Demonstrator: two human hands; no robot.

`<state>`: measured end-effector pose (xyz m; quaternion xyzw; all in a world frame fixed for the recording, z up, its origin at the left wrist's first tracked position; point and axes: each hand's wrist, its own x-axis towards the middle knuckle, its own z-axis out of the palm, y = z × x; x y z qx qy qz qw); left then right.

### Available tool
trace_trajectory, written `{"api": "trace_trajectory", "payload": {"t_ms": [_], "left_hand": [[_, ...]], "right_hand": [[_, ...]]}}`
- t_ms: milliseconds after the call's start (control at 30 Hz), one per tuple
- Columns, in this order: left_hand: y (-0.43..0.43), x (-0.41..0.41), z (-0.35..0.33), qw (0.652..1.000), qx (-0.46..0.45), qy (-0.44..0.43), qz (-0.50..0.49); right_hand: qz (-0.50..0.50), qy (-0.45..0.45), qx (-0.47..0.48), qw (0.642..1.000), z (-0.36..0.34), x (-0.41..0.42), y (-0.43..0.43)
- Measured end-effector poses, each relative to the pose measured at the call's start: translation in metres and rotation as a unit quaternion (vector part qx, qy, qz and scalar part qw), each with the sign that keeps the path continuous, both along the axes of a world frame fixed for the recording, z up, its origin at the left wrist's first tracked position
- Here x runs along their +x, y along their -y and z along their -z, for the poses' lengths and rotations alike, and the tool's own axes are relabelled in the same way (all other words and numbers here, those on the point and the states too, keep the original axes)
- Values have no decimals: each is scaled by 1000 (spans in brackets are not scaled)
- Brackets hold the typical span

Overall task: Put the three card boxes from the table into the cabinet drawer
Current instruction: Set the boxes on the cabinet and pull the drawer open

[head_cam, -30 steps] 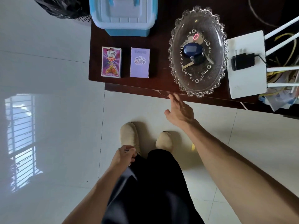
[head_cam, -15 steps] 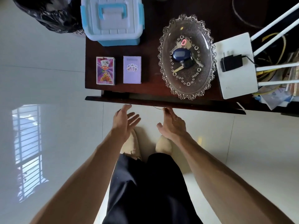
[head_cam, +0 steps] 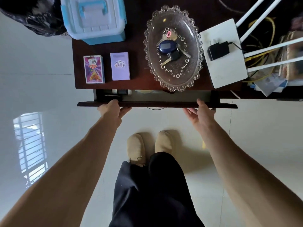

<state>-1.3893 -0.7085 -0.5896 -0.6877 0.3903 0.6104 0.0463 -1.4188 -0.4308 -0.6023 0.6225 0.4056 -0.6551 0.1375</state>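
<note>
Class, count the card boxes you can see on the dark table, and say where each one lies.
2. A colourful box lies near the table's left front corner; a lilac box lies just right of it, apart. A third may be hidden, perhaps in the open drawer.

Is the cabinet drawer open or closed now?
Partly open: the drawer front stands out from the tabletop edge, and a strip of its inside shows.

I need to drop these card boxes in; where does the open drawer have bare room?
The drawer shows a bare grey floor from its middle to the right hand. Its left end, by the left hand, is crowded with small items.
</note>
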Motion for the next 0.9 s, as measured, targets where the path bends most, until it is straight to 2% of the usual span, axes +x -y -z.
{"api": "trace_trajectory", "payload": {"t_ms": [333, 900], "left_hand": [[2, 4, -2, 999, -8, 32, 26], [-6, 78, 7, 992, -23, 116, 49]], "right_hand": [[4, 16, -2, 1000, 0, -2, -3], [26, 68, -12, 997, 0, 80, -15]]}}
